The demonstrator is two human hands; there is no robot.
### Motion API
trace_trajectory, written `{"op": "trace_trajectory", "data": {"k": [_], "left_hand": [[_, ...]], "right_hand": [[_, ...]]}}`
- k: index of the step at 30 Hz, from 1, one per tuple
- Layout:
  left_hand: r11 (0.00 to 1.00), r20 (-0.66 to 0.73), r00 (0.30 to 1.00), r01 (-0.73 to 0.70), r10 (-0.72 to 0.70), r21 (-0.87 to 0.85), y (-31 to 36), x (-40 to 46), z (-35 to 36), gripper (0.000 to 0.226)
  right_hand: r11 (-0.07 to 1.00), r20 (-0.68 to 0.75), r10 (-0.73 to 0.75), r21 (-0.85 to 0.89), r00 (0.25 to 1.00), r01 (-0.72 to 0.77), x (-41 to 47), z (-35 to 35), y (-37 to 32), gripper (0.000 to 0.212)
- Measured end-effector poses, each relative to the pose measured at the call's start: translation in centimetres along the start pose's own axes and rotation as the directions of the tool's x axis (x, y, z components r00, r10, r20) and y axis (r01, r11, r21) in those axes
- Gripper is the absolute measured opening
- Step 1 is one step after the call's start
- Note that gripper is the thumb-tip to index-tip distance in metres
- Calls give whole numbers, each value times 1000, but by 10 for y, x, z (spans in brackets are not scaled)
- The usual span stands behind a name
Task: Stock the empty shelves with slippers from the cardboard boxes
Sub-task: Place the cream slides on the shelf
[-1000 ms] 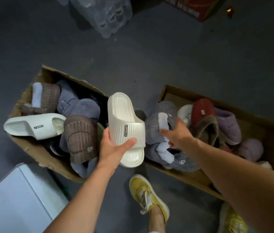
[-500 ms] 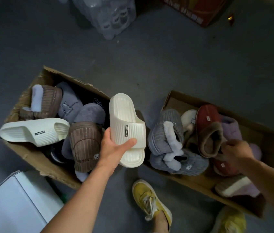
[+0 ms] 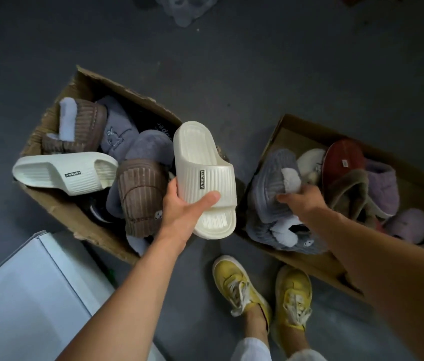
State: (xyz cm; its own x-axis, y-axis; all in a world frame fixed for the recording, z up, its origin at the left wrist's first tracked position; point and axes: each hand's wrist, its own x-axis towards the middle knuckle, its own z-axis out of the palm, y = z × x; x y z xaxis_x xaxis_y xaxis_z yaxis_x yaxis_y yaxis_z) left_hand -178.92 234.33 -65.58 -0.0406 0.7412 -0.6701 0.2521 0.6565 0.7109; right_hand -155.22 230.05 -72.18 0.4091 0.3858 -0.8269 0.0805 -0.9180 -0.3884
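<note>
My left hand (image 3: 183, 207) grips a cream ribbed slide slipper (image 3: 203, 175) between the two boxes, thumb across its strap. Its twin (image 3: 65, 173) lies across the left cardboard box (image 3: 57, 207), among brown corduroy (image 3: 140, 196) and grey plush slippers. My right hand (image 3: 300, 200) reaches into the right cardboard box (image 3: 317, 264) and grips the fleece-lined opening of a grey corduroy slipper (image 3: 270, 183). A second grey slipper (image 3: 289, 238) lies under my forearm. Red, brown, lilac and pink slippers fill the rest of that box.
A white cabinet top (image 3: 23, 295) sits at the lower left beside the left box. My feet in yellow sneakers (image 3: 237, 282) stand on the dark grey floor in front of the boxes. Shrink-wrapped bottles (image 3: 185, 6) lie at the top edge.
My right hand has moved from the right side of the right box back leftwards onto the grey corduroy slipper. The left hand keeps its hold on the cream slide.
</note>
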Motion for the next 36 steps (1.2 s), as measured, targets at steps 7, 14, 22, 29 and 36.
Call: {"op": "trace_trajectory", "data": {"k": [7, 14, 22, 29, 36], "left_hand": [[999, -40, 999, 31, -32, -23, 5, -12, 2, 67], [999, -53, 998, 29, -30, -30, 12, -19, 0, 67], [986, -32, 993, 110, -115, -124, 9, -43, -7, 66], [971, -59, 992, 94, -109, -218, 10, -76, -39, 63], [934, -195, 967, 89, -164, -346, -19, -86, -119, 93]], "right_hand": [[987, -234, -1, 157, 972, 38, -33, -87, 22, 30], [997, -187, 8, 82, 982, 7, -35, -75, 12, 37], [997, 42, -72, 7, 996, 72, -54, -39, -30, 13], [997, 214, -78, -5, 974, 80, -96, -2, -73, 15], [987, 306, -61, -123, 950, 102, -133, 52, -99, 13]]}}
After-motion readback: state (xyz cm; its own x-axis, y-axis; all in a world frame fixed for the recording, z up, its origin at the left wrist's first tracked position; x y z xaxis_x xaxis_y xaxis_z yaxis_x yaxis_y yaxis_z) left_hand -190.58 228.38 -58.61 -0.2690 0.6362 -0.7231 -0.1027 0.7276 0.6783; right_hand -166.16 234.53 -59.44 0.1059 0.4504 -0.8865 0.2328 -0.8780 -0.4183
